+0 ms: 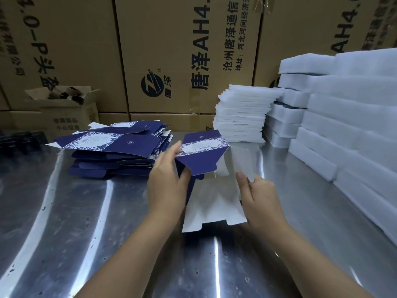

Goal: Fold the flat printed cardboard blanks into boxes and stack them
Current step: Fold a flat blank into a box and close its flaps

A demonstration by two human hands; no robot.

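— Shiny steel tabletop (86, 211) underfoot of everything, brown printed shipping cartons (171, 50) walled up behind. Whereabouts of the dark-blue printed cardboard blank (202, 160)?

— Mid-tabletop, half raised between both hands, white inner face toward the camera, near edge down by the steel. Just right of the pile of flat dark-blue blanks (111, 151) toward the far left edge. White foam slabs (354, 117) stacked along the right edge.

— And the grip?

— Pinched by the left hand (167, 186) at the folded-over blue panel, thumb beneath, fingers laid along it. Gripped by the right hand (260, 196) at the white side edge, fingers curled, though blurred there.

— Handling, at a guess?

— Light and thin, probably. Stiff across each panel, ready to bend at the scored creases. Glossy print, so likely slick under dry fingers. Best taken close beside a crease, thumb one face, fingers the other. Not out at the flap tips: floppy there, easily crumpled.
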